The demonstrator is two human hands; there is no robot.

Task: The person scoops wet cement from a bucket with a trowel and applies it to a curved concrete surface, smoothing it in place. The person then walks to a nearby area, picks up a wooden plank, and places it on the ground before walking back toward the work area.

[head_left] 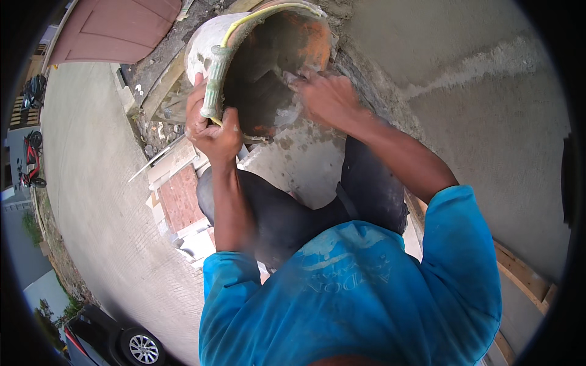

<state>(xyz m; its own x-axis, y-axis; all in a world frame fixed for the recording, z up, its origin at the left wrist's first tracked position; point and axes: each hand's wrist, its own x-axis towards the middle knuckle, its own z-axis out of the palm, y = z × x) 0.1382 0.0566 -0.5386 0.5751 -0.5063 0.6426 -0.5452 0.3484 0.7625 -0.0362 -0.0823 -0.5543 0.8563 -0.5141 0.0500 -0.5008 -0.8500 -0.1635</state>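
A white bucket (201, 39) lies tipped with its mouth toward me, its inner wall coated in wet grey mortar and showing orange patches. Its yellow wire handle carries a pale green ribbed grip (215, 85). My left hand (215, 131) is closed on the bucket's near left rim, below the end of that grip, with the thumb at the mouth. At the right side of the mouth is my right hand (326, 97), fingers curled and pointing inward. Whatever those fingers hold, if anything, is hidden. A grey angular shape inside the bucket is too unclear to name.
Stacked tile pieces (180, 198) lie left of my knees. A grey cement surface (488, 134) extends on the right, with wooden planks (522, 274) along it. Beyond a concrete driveway (97, 165) stand a red motorbike (30, 160) and a dark car (113, 338).
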